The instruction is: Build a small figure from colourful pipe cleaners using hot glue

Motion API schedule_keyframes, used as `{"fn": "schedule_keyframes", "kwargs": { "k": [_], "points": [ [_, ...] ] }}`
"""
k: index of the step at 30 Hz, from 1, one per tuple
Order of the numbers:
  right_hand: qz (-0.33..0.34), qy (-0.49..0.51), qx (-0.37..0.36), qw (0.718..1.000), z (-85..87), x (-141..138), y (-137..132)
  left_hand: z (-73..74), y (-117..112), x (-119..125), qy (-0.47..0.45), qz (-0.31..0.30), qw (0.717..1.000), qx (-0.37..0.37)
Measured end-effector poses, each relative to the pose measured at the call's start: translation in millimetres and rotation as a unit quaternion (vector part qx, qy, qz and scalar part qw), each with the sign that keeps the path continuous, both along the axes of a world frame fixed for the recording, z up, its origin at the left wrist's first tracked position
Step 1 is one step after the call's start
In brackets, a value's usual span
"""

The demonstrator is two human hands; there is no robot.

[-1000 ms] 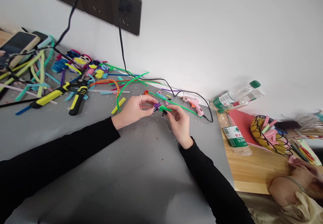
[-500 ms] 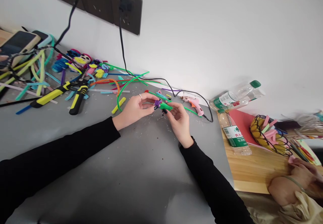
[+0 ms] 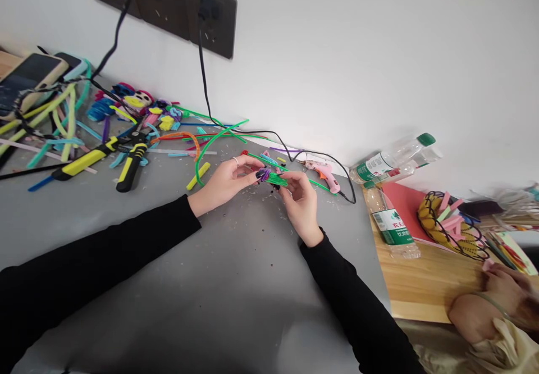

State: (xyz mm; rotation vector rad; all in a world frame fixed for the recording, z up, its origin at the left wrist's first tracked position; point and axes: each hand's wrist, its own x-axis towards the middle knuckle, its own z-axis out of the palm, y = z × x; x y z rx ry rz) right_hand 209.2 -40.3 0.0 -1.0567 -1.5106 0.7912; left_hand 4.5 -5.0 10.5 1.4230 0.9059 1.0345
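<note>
The left hand (image 3: 221, 186) and right hand (image 3: 302, 205) hold a purple-and-green pipe-cleaner bundle (image 3: 275, 179) over the tabletop (image 3: 236, 290), left of the pink glue gun (image 3: 323, 173). The left fingers pinch the purple end, the right fingers the green — both narrow. The left thumb has just shifted up over the purple — likely a regrip, so handling of the bundle seems under way.

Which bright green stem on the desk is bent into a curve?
The green stem beside the left hand, its end by the yellow strip; the others, toward the wall and glue gun, run nearly straight.
</note>
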Motion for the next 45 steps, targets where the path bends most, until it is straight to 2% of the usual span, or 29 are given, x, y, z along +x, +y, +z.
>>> {"fn": "schedule_keyframes", "kwargs": {
  "k": [6, 13, 21, 28, 45],
  "points": [
    [0.023, 0.002, -0.019, 1.000, 2.0, -0.8, 0.1, 2.7, 0.5, -1.2, 0.021, 0.022, 0.999, 0.020],
    [-0.013, -0.013, -0.035, 0.999, 2.2, 0.9, -0.3, 2.8, -0.2, -0.8, 0.015, 0.019, 0.999, 0.028],
    [0.004, 0.020, -0.014, 1.000, 0.3, -0.4, 1.3, 3.7, 0.0, -1.2, 0.015, 0.024, 0.999, 0.035],
    [-0.015, -0.008, -0.017, 1.000, 2.4, 2.6, -0.4, 4.8, -0.7, -2.4, 0.028, 0.020, 0.999, 0.020],
    [0.001, 0.011, -0.012, 1.000, 2.2, 2.9, -1.2, 5.7, -0.2, -2.5, 0.042, 0.014, 0.999, 0.028]
  ]
}}
